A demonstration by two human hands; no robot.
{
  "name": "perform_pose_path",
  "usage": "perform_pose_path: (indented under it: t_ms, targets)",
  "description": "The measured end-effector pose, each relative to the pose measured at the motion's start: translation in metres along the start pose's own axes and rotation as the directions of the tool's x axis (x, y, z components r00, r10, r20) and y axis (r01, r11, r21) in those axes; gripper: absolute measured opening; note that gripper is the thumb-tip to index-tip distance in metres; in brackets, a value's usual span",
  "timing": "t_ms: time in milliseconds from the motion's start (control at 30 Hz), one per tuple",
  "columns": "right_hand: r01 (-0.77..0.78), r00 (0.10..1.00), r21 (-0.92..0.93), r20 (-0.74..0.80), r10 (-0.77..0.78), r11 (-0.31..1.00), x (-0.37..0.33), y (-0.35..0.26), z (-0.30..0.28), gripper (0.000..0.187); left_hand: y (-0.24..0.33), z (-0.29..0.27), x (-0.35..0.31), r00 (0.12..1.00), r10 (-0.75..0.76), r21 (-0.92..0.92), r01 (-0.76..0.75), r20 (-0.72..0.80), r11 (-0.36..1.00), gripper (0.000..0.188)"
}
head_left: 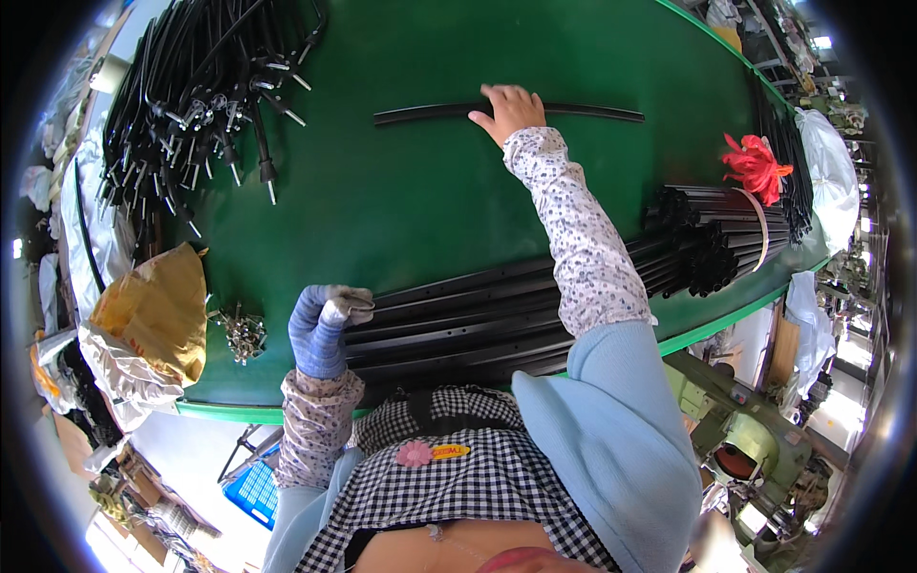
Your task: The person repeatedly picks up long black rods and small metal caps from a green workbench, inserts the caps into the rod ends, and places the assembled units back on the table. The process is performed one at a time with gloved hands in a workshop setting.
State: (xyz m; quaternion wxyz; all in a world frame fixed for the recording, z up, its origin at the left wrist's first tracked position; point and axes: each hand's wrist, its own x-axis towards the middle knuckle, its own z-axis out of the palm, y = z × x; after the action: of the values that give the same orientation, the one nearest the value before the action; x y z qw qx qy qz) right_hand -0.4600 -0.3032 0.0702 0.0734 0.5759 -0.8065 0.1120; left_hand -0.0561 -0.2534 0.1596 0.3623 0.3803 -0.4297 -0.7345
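Note:
My right hand [513, 113] is bare and stretched far forward over a single black tube [420, 114] lying crosswise on the green tabletop. Its thumb and fingers are apart, and the palm covers the tube's middle. Nearer my body, my left hand [323, 327] wears a blue-and-grey knit glove. Its fingers are pressed together at the left ends of a row of long black tubes [458, 329] with small holes along them. Whatever sits between those fingertips is hidden. My right sleeve crosses above the row.
A heap of black cables with metal ends [205, 105] lies far left. Small metal fittings [242, 334] sit beside a torn yellow paper bag [158, 310]. Bundled black tubes [712, 234] and a red flower-like piece [757, 169] are at right. Green machinery [740, 439] stands beyond the table's edge.

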Motion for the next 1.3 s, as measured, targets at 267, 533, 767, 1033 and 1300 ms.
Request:
perform_pose_path:
  t_ms: [267,533,767,1033,1300]
  targets:
    - [0.438,0.889,0.206,0.047,-0.456,0.875,-0.03,-0.029,-0.032,0.034,0.015,-0.026,-0.002,0.969,0.203,0.012,-0.203,-0.138,0.979,0.036]
    - [0.388,0.834,0.588,0.102,-0.542,0.709,-0.107,-0.12,-0.177,0.038,0.069,-0.044,-0.008,0.768,0.611,0.122,-0.599,-0.193,0.792,0.037]
    - [0.33,0.821,0.662,0.149,-0.55,0.673,-0.15,-0.137,-0.209,0.043,0.076,-0.028,-0.036,0.745,0.661,-0.078,-0.667,-0.084,0.741,0.033]
    - [0.309,0.825,0.657,0.175,-0.538,0.688,-0.18,-0.151,-0.245,0.045,0.075,-0.03,-0.06,0.794,0.568,-0.215,-0.529,0.217,0.821,0.048]
    - [0.256,0.796,0.714,0.227,-0.561,0.651,-0.202,-0.166,-0.261,0.048,0.065,-0.027,-0.065,0.627,0.542,-0.601,-0.143,0.56,0.786,0.061]
